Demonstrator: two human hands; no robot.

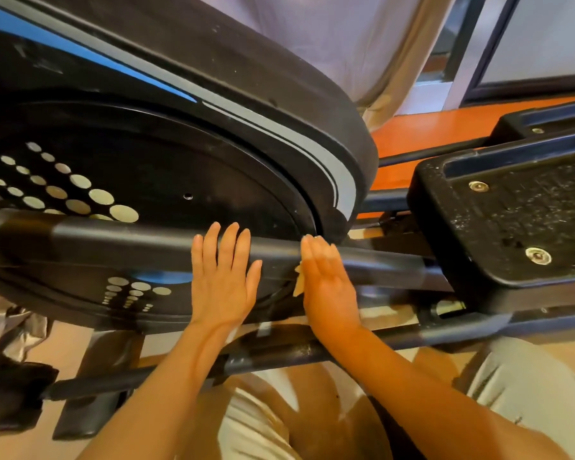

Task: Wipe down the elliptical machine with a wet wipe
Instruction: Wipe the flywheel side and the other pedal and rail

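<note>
Against the crank arm (120,240) of the elliptical machine (180,134), the left hand (224,280) lies flat and open; the right hand (326,277) presses the wet wipe (298,280) there with straight fingers. Unpinched, the wipe could slip out mid-stroke.

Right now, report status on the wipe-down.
Left hand flat on black crank bar. Right hand presses yellowish wet wipe there. Nothing blocking.
</note>
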